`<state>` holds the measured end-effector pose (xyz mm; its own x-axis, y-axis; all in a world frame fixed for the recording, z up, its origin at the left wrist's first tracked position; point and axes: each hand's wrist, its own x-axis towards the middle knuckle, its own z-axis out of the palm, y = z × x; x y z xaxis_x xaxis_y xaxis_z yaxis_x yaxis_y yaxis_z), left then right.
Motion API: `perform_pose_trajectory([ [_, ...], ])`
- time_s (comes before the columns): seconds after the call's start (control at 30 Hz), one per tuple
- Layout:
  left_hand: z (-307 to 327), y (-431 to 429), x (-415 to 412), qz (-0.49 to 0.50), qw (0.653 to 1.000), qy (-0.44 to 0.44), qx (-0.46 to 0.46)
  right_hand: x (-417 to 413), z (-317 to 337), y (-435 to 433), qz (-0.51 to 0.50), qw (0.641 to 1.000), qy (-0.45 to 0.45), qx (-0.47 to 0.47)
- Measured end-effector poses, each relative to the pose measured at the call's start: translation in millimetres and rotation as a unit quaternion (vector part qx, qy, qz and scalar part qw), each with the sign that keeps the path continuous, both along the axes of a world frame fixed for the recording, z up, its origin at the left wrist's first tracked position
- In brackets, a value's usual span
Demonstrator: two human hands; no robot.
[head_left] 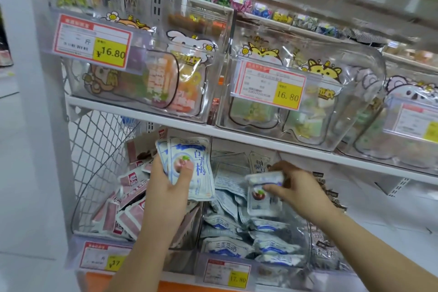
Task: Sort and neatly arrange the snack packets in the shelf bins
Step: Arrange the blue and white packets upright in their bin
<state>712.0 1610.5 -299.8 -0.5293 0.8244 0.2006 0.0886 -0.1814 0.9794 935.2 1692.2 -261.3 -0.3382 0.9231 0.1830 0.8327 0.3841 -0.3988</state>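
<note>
Above the lower shelf bins, the left hand (169,187) pinches a fanned stack of blue-white packets (189,168) upright, thumb across their front. Right of it, the right hand (296,187) grips one blue-white packet (263,197) over the middle bin (248,232).

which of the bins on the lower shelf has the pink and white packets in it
The leftmost lower bin, beside the wire mesh side panel. The middle bin next to it holds blue-and-white packets instead.
</note>
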Motion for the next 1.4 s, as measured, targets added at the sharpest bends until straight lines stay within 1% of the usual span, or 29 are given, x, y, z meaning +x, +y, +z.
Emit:
perform_pose_trajectory([
  [0.03, -1, 1, -1, 0.003, 1.0, -0.002, -0.002, 4, -5, 2, 0.017, 0.995, -0.098, 0.009],
  [0.07, 0, 0, -1, 0.003, 1.0, -0.003, -0.004, 8, -9, 5, 0.038, 0.981, -0.188, 0.026],
  [0.1, 1, 1, -2, 0.002, 1.0, -0.004, -0.007, 10, -10, 8, 0.057, 0.965, -0.254, 0.044],
  [0.13, 1, 1, -2, 0.001, 1.0, -0.003, -0.01, 12, -9, 11, 0.071, 0.951, -0.296, 0.058],
  [0.23, 0, 3, -2, -0.001, 1.0, -0.007, -0.009, 11, -7, 18, 0.094, 0.925, -0.362, 0.066],
  [0.37, -1, 7, -3, 0.003, 1.0, -0.002, -0.016, -2, -26, 10, 0.129, 0.888, -0.441, 0.023],
  [0.43, 0, 9, -2, -0.001, 1.0, -0.007, -0.017, -4, -33, 9, 0.141, 0.888, -0.438, 0.013],
  [0.5, 0, 9, -3, -0.001, 1.0, -0.018, -0.016, -1, -24, 16, 0.137, 0.911, -0.386, -0.042],
  [0.57, 0, 10, -6, 0.004, 0.999, -0.025, -0.019, 0, -8, 22, 0.141, 0.937, -0.293, -0.126],
  [0.6, -1, 11, -7, 0.008, 0.999, -0.024, -0.021, -3, 0, 24, 0.146, 0.949, -0.241, -0.142],
  [0.63, -1, 12, -8, 0.011, 0.999, -0.024, -0.023, -9, 6, 25, 0.151, 0.959, -0.2, -0.131],
  [0.7, -2, 15, -8, 0.01, 0.999, -0.03, -0.025, -27, 8, 26, 0.149, 0.971, -0.167, -0.079],
  [0.77, -2, 16, -5, 0.008, 0.999, -0.034, -0.022, -49, -5, 25, 0.152, 0.97, -0.186, -0.038],
  [0.87, -3, 19, -4, 0.013, 0.999, -0.036, -0.024, -74, -31, 24, 0.148, 0.944, -0.296, 0.025],
  [0.9, -4, 19, -4, 0.016, 0.999, -0.042, -0.027, -78, -37, 25, 0.139, 0.937, -0.316, 0.045],
  [0.97, -3, 18, -6, 0.019, 0.998, -0.046, -0.036, -80, -39, 29, 0.117, 0.943, -0.302, 0.081],
  [1.03, -1, 16, -9, 0.016, 0.998, -0.053, -0.041, -75, -34, 30, 0.095, 0.963, -0.237, 0.088],
  [1.1, -2, 15, -13, 0.014, 0.998, -0.048, -0.039, -66, -25, 25, 0.081, 0.983, -0.146, 0.076],
  [1.13, -3, 16, -14, 0.016, 0.998, -0.043, -0.038, -60, -21, 22, 0.076, 0.992, -0.079, 0.056],
  [1.17, -3, 16, -15, 0.021, 0.998, -0.041, -0.035, -56, -19, 17, 0.081, 0.997, 0.007, 0.014],
  [1.2, -3, 17, -16, 0.025, 0.998, -0.041, -0.031, -53, -16, 12, 0.097, 0.989, 0.098, -0.053],
  [1.23, -3, 17, -16, 0.029, 0.998, -0.039, -0.028, -51, -14, 7, 0.118, 0.971, 0.174, -0.112],
  [1.27, -3, 16, -15, 0.028, 0.999, -0.037, -0.028, -50, -16, 5, 0.128, 0.956, 0.22, -0.145],
  [1.33, -3, 15, -15, 0.027, 0.998, -0.035, -0.032, -51, -21, 2, 0.124, 0.947, 0.249, -0.161],
  [1.4, -3, 14, -15, 0.031, 0.998, -0.037, -0.028, -55, -25, 3, 0.113, 0.953, 0.243, -0.14],
])
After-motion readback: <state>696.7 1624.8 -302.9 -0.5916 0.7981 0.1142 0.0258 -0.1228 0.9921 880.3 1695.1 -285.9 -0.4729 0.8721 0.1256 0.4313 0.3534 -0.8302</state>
